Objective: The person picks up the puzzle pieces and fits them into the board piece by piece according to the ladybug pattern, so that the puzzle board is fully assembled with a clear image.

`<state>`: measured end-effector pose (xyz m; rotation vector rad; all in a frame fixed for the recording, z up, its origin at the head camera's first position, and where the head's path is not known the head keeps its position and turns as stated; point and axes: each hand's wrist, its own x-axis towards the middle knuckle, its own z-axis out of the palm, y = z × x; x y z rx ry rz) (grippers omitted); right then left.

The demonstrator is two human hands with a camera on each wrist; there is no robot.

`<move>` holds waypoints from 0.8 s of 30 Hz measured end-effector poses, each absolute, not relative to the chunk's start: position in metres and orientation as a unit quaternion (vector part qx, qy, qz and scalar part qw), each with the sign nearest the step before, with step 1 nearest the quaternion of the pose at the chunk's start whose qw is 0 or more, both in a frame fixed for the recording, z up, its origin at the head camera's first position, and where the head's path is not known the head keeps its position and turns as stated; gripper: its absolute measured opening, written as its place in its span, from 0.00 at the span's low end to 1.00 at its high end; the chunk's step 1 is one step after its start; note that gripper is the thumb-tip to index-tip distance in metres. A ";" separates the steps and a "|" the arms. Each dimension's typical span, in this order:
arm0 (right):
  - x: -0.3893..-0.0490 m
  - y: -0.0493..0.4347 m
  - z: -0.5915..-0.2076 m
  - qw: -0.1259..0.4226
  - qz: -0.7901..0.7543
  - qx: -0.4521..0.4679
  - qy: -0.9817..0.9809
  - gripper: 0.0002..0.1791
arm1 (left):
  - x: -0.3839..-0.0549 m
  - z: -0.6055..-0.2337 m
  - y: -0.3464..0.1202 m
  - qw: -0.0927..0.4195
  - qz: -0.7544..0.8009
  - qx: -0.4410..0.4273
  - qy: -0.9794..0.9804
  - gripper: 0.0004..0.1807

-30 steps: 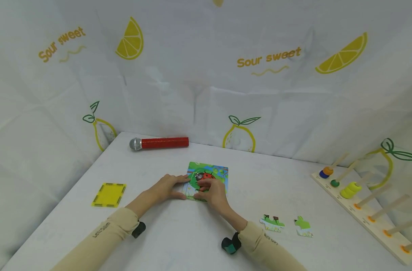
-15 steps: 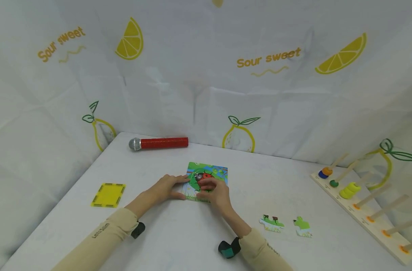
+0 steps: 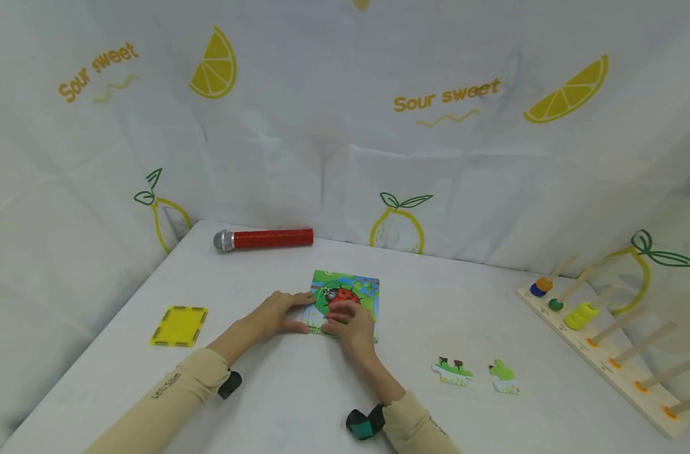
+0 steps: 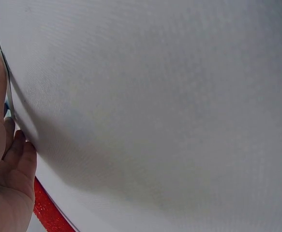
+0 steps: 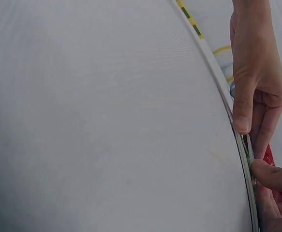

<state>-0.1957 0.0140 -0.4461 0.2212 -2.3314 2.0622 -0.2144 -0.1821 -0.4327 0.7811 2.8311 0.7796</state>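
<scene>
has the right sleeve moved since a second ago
Yes: in the head view the right sleeve has shifted left and slightly toward the person, widening its gap from the nearer loose puzzle piece.

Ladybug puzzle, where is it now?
In the head view, the ladybug puzzle lies below the picture's centre, left hand at its left edge, right hand over its lower part.

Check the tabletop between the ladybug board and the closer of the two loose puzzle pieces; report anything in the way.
No object shows on the tabletop between the loose piece and the ladybug board. The right hand covers part of the board's near side, so it could obstruct there.
</scene>
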 end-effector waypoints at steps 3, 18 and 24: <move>-0.196 0.012 -0.446 0.017 0.648 0.068 -0.758 0.19 | -0.214 -0.432 -0.182 0.052 0.258 0.260 0.929 0.34; -0.201 0.002 -0.440 0.023 0.651 0.067 -0.756 0.20 | -0.213 -0.431 -0.183 0.051 0.259 0.254 0.930 0.34; -0.198 -0.001 -0.436 0.018 0.649 0.062 -0.758 0.19 | -0.214 -0.432 -0.183 0.050 0.269 0.262 0.925 0.33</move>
